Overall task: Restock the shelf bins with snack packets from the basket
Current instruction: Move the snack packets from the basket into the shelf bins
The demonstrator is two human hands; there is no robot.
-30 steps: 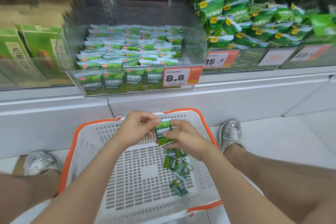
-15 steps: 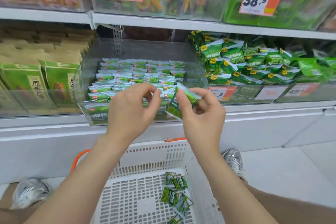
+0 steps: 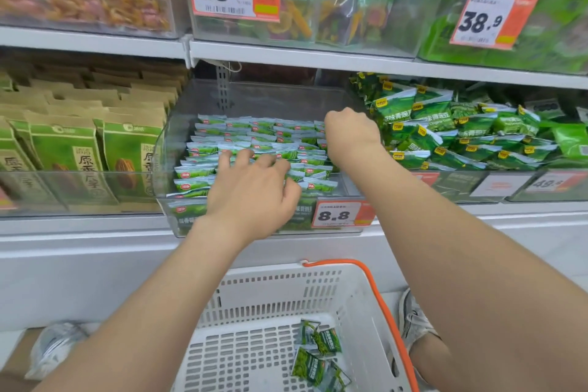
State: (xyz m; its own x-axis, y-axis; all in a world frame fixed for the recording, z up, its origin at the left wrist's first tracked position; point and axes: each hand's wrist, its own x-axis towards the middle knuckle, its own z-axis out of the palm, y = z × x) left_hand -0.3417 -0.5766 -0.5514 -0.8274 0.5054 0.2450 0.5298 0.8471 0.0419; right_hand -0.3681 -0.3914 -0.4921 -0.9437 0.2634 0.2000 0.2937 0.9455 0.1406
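Head view, frame centre: pressing left hand [image 3: 251,194], fingers spread, onto packet rows [image 3: 222,140] in clear bin [image 3: 345,186], presumably steadying them; reaching right hand [image 3: 350,134], fingers curled, rear right, cannot tell whether holding anything. Noting loose packets [image 3: 318,356] in basket [image 3: 280,283], bottom centre.

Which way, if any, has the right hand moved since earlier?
Yes: right hand rose from over the white plastic basket into the clear shelf bin tagged 8.8.

Left hand [image 3: 251,191]: is lying palm down at the centre, fingers splaying and bending slightly at the tips.
Right hand [image 3: 351,134]: is sitting farther and to the right, knuckles facing up, fingers curling under, out of sight.
Arms: both are extending forward, bare.
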